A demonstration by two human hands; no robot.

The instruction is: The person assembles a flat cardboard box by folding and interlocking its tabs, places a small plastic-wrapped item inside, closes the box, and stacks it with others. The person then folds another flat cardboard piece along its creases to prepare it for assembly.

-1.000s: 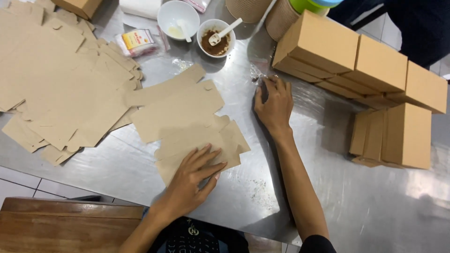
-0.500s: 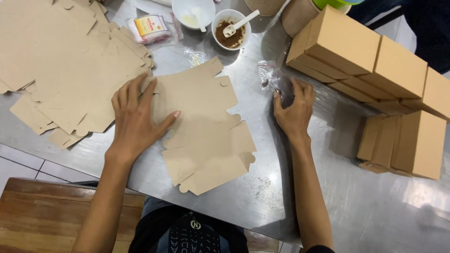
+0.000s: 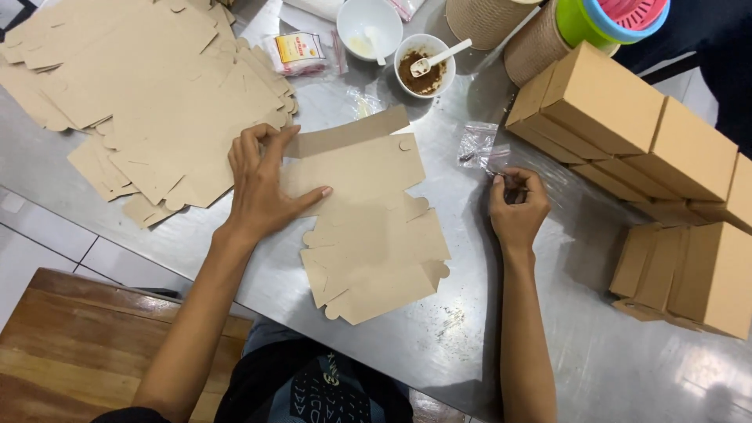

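On the steel table (image 3: pixel 235 258), near edge: flat cardboard box blanks (image 3: pixel 368 227), a few stacked loosely, top one lying skewed over the ones below.
Left hand (image 3: pixel 262 188): spread flat, palm down, fingers open and pressing on the left edge of the top blank; nothing gripped.
Right hand (image 3: pixel 517 207): curled nearly closed, fingertips pinching the corner of a small clear plastic bag (image 3: pixel 479 147); contents of the bag too small to tell.
Big pile of blanks (image 3: pixel 149 102): just left of the left hand, sheets fanned out and overhanging one another.
Risk, slipping sheets: smooth metal below and only one flat palm on top, so probably easy for the lower blanks to slide toward the table edge and drop onto the lap.
Risk, creasing: weight of the palm on a flap not lying flat, likely to bend it off its fold line.
Risk, bag: light and crinkly, held at one corner only; liable to tear or spill if tugged.
Risk, spill: small bowl of brown powder (image 3: pixel 424 64) with a white spoon (image 3: pixel 439 56) sticking out, near the far end of the blanks; a swung sheet could catch the handle and dust the cardboard.
Folded boxes (image 3: pixel 627 133): stacked at right, well apart from both hands, tall enough to topple if knocked by an elbow.
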